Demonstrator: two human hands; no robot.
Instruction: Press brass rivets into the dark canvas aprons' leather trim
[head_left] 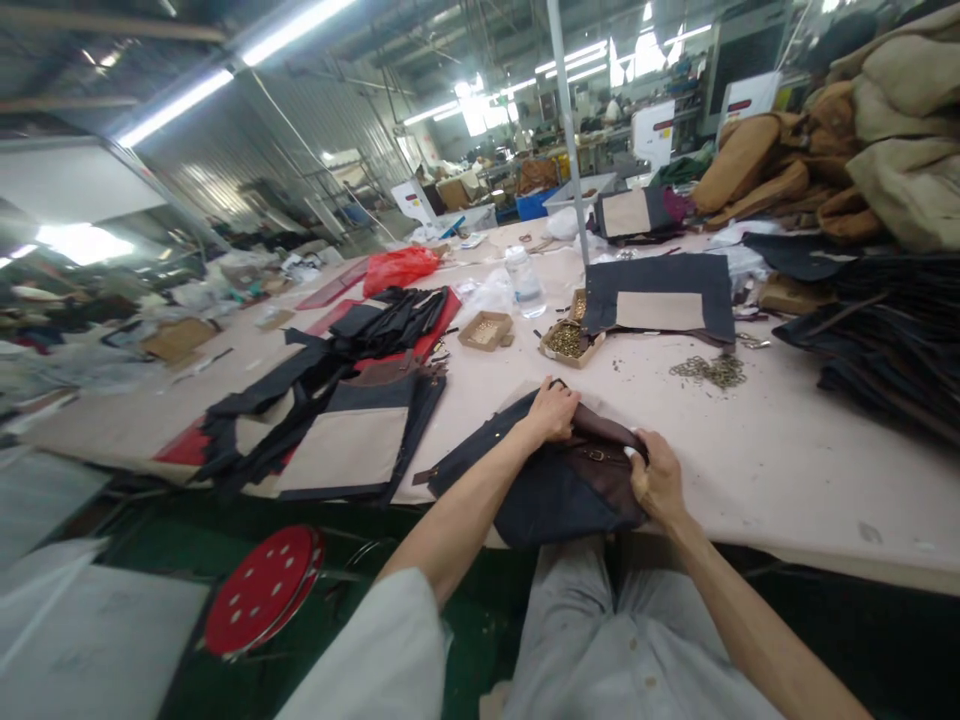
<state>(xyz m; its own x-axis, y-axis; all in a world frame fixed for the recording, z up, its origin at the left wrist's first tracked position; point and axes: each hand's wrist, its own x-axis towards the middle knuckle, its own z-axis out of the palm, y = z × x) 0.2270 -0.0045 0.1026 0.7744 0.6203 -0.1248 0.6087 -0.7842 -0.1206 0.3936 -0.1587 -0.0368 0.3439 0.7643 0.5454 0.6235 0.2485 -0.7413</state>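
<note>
A dark navy fabric bag piece (547,490) with a brown leather flap and a small brass buckle lies at the near edge of the table (810,470), hanging partly over it. My left hand (553,410) is closed on the far edge of the piece, fingers curled over the fabric. My right hand (658,478) grips the right end of the brown leather flap, thumb on top. Both forearms reach in from below.
A stack of navy and tan panels (352,440) lies to the left, another panel (658,300) beyond. Small cardboard boxes of brass hardware (570,342), loose brass rings (709,371), a water bottle (524,282) and a red bag (401,266) sit farther back. A red stool (262,590) stands below.
</note>
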